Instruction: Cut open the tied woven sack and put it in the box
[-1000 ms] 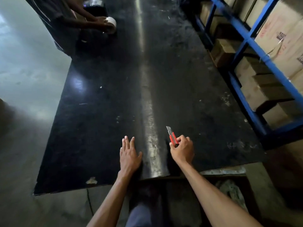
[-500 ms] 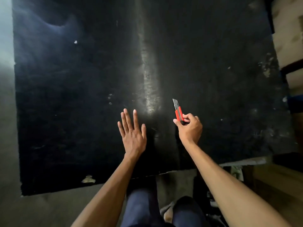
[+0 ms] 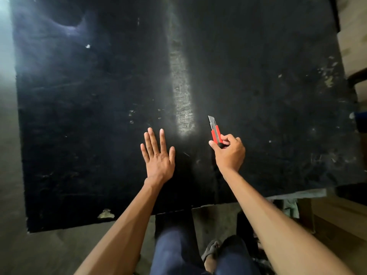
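Observation:
My right hand (image 3: 230, 153) grips a red utility knife (image 3: 214, 131) by its handle, the bare blade pointing away from me over the black table (image 3: 99, 135). To its left, my left hand (image 3: 157, 155) is held flat with straight, spread fingers just above or on the tabletop. No woven sack is in view. A brown cardboard box (image 3: 337, 217) stands at the lower right, beside the table's near corner.
The table's near edge runs just in front of my legs (image 3: 178, 253). Cardboard boxes (image 3: 353, 46) are stacked along the right edge. Grey floor lies to the left of the table. A pale cloth-like scrap (image 3: 291, 207) shows under the table's right corner.
The view has tilted down from the far end of the table to the near part; the other person and the blue shelf have left the frame. Both hands keep about the same pose.

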`<state>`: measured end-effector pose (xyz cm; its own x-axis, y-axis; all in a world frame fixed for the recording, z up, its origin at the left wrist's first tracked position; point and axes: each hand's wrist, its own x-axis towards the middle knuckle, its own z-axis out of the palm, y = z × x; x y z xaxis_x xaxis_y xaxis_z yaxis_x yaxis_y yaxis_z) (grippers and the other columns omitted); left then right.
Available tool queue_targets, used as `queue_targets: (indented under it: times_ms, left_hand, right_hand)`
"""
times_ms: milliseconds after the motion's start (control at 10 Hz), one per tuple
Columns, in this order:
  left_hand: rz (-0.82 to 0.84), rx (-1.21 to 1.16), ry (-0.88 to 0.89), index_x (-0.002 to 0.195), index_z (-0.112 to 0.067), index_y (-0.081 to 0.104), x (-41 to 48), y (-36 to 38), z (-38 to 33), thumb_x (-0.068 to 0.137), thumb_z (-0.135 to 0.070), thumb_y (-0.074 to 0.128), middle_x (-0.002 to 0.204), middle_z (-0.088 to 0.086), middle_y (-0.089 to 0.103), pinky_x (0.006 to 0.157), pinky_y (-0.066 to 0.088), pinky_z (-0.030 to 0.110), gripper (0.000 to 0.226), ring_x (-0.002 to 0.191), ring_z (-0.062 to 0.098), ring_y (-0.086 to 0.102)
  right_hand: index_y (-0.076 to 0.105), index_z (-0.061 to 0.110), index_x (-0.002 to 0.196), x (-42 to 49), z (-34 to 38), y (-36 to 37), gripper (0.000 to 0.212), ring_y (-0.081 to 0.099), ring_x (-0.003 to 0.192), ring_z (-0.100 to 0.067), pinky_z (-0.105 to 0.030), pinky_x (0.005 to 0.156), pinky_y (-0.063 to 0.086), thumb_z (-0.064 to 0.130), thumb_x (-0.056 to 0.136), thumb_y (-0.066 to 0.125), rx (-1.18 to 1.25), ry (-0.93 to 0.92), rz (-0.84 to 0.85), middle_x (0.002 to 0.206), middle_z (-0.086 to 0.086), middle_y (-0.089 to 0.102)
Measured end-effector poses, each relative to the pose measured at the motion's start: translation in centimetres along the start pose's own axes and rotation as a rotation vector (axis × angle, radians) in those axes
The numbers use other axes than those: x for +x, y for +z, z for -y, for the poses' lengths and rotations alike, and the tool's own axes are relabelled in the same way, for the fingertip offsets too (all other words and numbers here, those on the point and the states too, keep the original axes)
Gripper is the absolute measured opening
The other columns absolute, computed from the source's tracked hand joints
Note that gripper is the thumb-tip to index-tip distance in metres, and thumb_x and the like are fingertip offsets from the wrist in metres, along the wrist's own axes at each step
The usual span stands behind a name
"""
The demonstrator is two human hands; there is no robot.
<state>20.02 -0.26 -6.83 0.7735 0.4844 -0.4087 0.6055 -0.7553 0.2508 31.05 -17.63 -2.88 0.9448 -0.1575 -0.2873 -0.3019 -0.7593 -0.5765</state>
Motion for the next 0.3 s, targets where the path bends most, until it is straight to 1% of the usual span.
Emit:
queue_targets:
  times_ms: [100, 200, 300]
  left_hand:
    - [0.058, 0.016, -0.011, 0.161, -0.022, -0.020, -0.2, -1.1, -0.5, 0.108, -0.047, 0.021, 0.166, 0.012, -0.033, 0.126, -0.013, 0.049, 0.071, 0.154, 0.028, -0.029]
    - [0.110, -0.022, -0.039, 0.164, -0.020, -0.010, -1.5, -3.6, -1.6, 0.105, -0.043, 0.037, 0.168, 0.017, -0.024, 0.129, -0.006, 0.048, 0.078, 0.156, 0.032, -0.022]
    - [0.035, -0.067, -0.050, 0.165, -0.018, 0.005, -5.5, -4.5, -3.0, 0.101, -0.036, 0.047, 0.170, 0.020, -0.012, 0.130, -0.002, 0.045, 0.079, 0.158, 0.033, -0.015]
  right_hand:
    - [0.071, 0.015, 0.101, -0.3, 0.0, -0.8, 0.043, 0.066, 0.095, -0.027, -0.039, 0.076, 0.057, 0.034, 0.068, 0.091, -0.008, -0.017, 0.060, 0.099, -0.006, 0.065]
    - [0.067, 0.016, 0.123, -1.9, 0.1, -3.1, 0.067, 0.060, 0.111, -0.030, -0.041, 0.089, 0.053, 0.039, 0.066, 0.091, -0.089, -0.114, 0.148, 0.116, -0.012, 0.062]
    - [0.058, 0.014, 0.137, -5.1, -1.7, -5.7, 0.079, 0.056, 0.122, -0.033, -0.042, 0.099, 0.048, 0.044, 0.070, 0.088, -0.170, -0.244, 0.156, 0.130, -0.014, 0.060]
